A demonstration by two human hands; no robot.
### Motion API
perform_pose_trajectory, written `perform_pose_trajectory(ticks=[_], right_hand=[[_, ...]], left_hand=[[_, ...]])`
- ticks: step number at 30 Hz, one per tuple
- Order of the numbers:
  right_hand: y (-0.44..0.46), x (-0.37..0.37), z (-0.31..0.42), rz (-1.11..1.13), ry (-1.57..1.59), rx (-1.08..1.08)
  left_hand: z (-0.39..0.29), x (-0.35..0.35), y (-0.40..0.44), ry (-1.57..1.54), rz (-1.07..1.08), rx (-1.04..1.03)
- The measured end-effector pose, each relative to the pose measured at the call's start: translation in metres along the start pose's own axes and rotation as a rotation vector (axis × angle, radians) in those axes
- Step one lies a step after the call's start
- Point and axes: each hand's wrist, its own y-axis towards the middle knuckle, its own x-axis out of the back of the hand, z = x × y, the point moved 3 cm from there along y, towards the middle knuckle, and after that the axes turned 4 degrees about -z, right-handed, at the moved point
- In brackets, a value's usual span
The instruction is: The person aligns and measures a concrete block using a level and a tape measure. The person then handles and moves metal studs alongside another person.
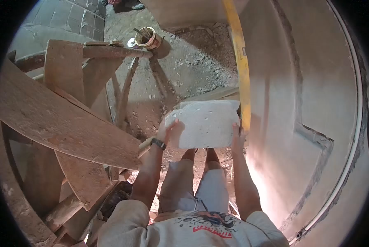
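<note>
A pale, flat block (207, 125) with small pits in its surface is held level in front of my body, above the floor. My left hand (167, 128) grips its left edge, the thumb lying on the top face and a dark watch on the wrist. At the right edge, my right hand (237, 133) clasps the block, with its thumb along the side and the other fingers hidden. Just beyond my right hand, a long yellow level (243, 74) stands along the wall.
Wooden planks (69, 119) and poles fill the left side, reaching near my left forearm. A bucket (148, 38) with tools inside sits on the rubble-strewn floor (188, 68) ahead. On the right, a wall (271, 111) has a chased groove and a white pipe (354, 136).
</note>
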Motion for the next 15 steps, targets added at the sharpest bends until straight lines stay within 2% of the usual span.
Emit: perform_pose_trajectory(ticks=[4,7,10,13,15], right_hand=[[-0.031,0.002,-0.002,-0.080,0.124,0.032],[-0.025,0.010,0.007,-0.039,-0.022,0.025],[-0.013,0.019,0.010,-0.011,-0.154,0.008],[0.017,0.015,0.017,-0.006,-0.052,0.097],[0.023,0.009,0.033,0.019,-0.031,0.083]], left_hand=[[-0.019,-0.001,0.028,0.267,-0.052,-0.046],[-0.017,-0.002,0.033,0.132,-0.054,0.015],[-0.017,-0.014,0.017,0.018,-0.033,0.163],[0.000,-0.023,0.009,-0.105,-0.115,0.161],[0.008,-0.030,0.004,-0.147,-0.175,0.101]])
